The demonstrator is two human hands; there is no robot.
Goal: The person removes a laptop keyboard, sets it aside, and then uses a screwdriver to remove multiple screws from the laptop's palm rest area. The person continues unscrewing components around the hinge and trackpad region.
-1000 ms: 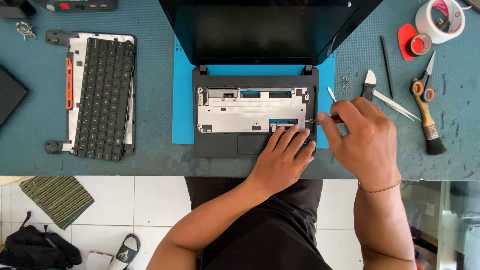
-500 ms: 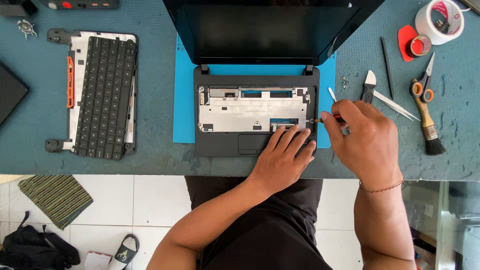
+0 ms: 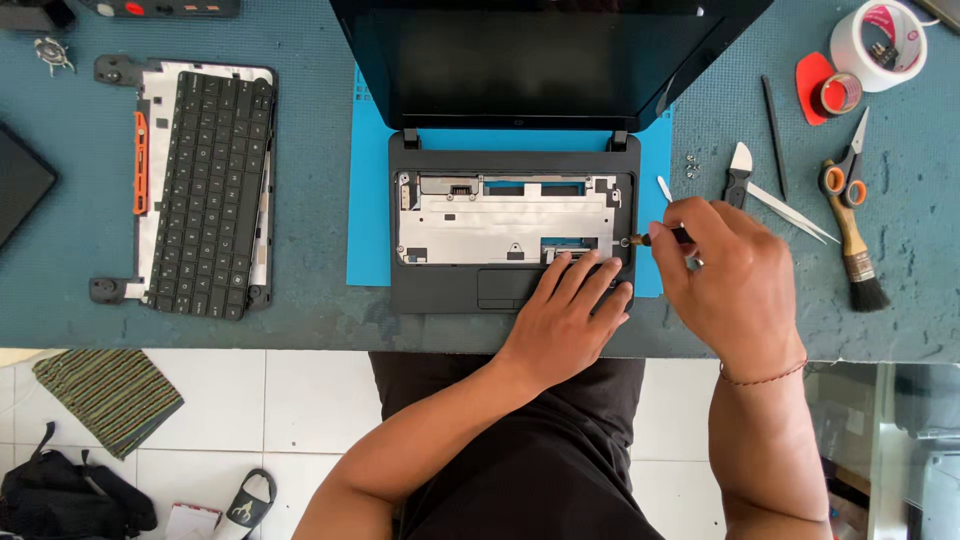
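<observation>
An open black laptop (image 3: 430,290) with its keyboard removed lies on a blue mat (image 3: 368,220), its silver inner plate (image 3: 500,215) exposed. My left hand (image 3: 565,320) rests flat on the palm rest at the lower right of the base. In my right hand (image 3: 730,285) is a small screwdriver (image 3: 655,239), its tip touching the right edge of the base. The removed keyboard (image 3: 205,185) lies to the left on the teal table.
To the right lie tweezers (image 3: 795,212), a spudger (image 3: 771,135), scissors (image 3: 848,160), a brush (image 3: 860,255), a red pick (image 3: 812,75), tape rolls (image 3: 870,40) and small screws (image 3: 692,165). A dark device (image 3: 20,185) sits at the far left. Below the table are a striped cloth (image 3: 105,395), a bag (image 3: 70,495) and a sandal (image 3: 245,500).
My right hand has shifted very slightly on the screwdriver; the left hand stays on the palm rest.
</observation>
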